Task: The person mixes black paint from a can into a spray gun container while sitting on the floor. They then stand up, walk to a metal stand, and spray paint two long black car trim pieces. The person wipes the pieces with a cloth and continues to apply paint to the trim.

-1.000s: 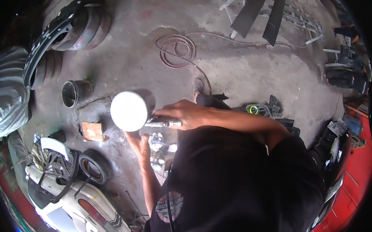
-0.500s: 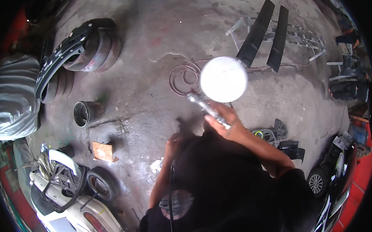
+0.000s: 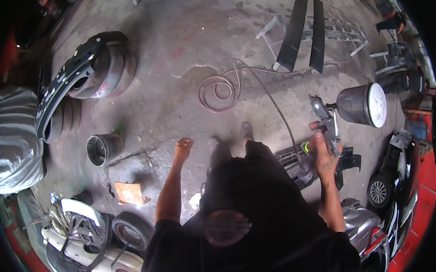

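Observation:
Out to the right, my right hand [image 3: 321, 148] is closed around the handle of a metal spray gun [image 3: 330, 119]. The gun's dark round cup [image 3: 354, 105] lies tilted sideways, and its white lid [image 3: 377, 105] faces right. A dark air hose [image 3: 275, 102] runs over the floor toward the gun hand. My left hand [image 3: 183, 148] hangs in front of me on the left with fingers curled, and nothing shows in it. Below the right hand, a grille-like car part [image 3: 289, 162] rests on the floor.
Two long black panels [image 3: 294, 33] lie across a metal stand [image 3: 267, 29] at the far right. A coiled hose [image 3: 216, 94] is on the floor ahead. To the left are a bucket [image 3: 98, 151], a brown cardboard piece [image 3: 129, 192], a loose tyre [image 3: 131, 231] and a black bumper [image 3: 76, 69].
My right hand has swung to the right with the spray gun, and the cup has tipped from lid-up to sideways. The left hand has moved forward, away from my body.

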Demonstrator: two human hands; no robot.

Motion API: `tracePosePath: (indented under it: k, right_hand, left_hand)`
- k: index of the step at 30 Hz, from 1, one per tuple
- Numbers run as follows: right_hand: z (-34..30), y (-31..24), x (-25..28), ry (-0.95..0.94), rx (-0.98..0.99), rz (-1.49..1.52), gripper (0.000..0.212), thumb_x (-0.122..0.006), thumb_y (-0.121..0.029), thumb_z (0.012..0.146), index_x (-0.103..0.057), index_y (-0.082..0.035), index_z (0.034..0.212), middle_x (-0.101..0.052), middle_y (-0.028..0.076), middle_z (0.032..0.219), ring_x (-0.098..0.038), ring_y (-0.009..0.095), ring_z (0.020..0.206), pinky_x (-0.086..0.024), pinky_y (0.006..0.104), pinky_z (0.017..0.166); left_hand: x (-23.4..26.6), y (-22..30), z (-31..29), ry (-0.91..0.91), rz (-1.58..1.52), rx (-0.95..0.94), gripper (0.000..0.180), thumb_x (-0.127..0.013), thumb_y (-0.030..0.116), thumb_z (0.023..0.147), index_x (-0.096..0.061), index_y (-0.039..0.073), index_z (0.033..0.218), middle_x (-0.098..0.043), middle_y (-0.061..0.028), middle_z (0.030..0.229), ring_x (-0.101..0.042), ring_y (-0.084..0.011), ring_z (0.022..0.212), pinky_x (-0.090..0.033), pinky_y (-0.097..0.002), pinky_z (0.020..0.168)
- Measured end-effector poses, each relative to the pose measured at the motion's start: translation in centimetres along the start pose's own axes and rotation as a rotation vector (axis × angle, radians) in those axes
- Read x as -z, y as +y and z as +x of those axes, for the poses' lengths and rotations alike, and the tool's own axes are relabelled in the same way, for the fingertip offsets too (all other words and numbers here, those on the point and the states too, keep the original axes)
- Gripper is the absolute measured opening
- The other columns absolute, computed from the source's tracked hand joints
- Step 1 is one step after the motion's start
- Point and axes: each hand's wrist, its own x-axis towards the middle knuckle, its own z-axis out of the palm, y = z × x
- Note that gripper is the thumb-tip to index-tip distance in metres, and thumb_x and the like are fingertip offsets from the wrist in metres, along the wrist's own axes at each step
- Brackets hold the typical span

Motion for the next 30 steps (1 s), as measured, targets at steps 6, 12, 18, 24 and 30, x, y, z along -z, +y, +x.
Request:
tracePosePath:
  k: [6, 12, 18, 24, 30]
  right_hand:
    - [-3.3, 1.1, 1.0, 0.114, -0.070, -0.017, 0.030, -0.065, -0.029, 0.105, -0.072, -0.002, 0.118, -0.058, -0.001, 0.069, -0.051, 0.007, 0.059, -0.037, 0.0256, 0.054]
    - [-5.3, 4.3, 4.6, 0.263, -0.104, -0.091, 0.031, -0.068, -0.032, 0.105, -0.074, -0.005, 0.115, -0.062, 0.000, 0.071, -0.055, 0.008, 0.058, -0.040, 0.0255, 0.052]
    - [-6.3, 7.9, 10.6, 0.441, -0.225, -0.214, 0.033, -0.070, -0.035, 0.104, -0.077, -0.004, 0.113, -0.061, 0.001, 0.067, -0.056, 0.009, 0.056, -0.042, 0.0279, 0.051]
    - [-3.5, 11.6, 16.8, 0.583, -0.239, -0.239, 0.033, -0.071, -0.036, 0.102, -0.075, -0.003, 0.104, -0.059, 0.001, 0.066, -0.054, 0.008, 0.055, -0.040, 0.0270, 0.051]
    - [0.1, 15.8, 19.6, 0.591, -0.257, -0.076, 0.026, -0.072, -0.026, 0.102, -0.073, -0.004, 0.117, -0.061, -0.002, 0.075, -0.054, 0.006, 0.062, -0.042, 0.0252, 0.055]
  left_hand:
    - [1.6, -2.4, 1.3, -0.101, 0.031, 0.042, 0.035, -0.077, 0.033, 0.091, -0.076, 0.005, 0.112, -0.079, -0.0179, 0.101, -0.076, -0.0302, 0.097, -0.059, -0.0404, 0.084]
    - [-1.8, -2.7, -0.6, -0.276, 0.081, -0.024, 0.041, -0.074, 0.037, 0.094, -0.075, 0.004, 0.117, -0.079, -0.0117, 0.099, -0.073, -0.0176, 0.078, -0.059, -0.0355, 0.074]
    - [-2.4, -5.7, 0.1, -0.428, 0.131, -0.077, 0.040, -0.074, 0.035, 0.094, -0.075, 0.002, 0.115, -0.078, -0.0111, 0.102, -0.073, -0.0194, 0.085, -0.059, -0.0364, 0.074]
    - [-0.4, -7.4, 5.3, -0.363, 0.224, 0.009, 0.034, -0.073, 0.032, 0.095, -0.076, 0.003, 0.113, -0.078, -0.0124, 0.102, -0.074, -0.0217, 0.088, -0.060, -0.0376, 0.074]
    - [-2.8, 1.3, 8.3, -0.366, 0.233, 0.180, 0.033, -0.070, 0.032, 0.097, -0.076, 0.004, 0.114, -0.079, -0.0174, 0.104, -0.076, -0.0262, 0.090, -0.059, -0.0401, 0.080]
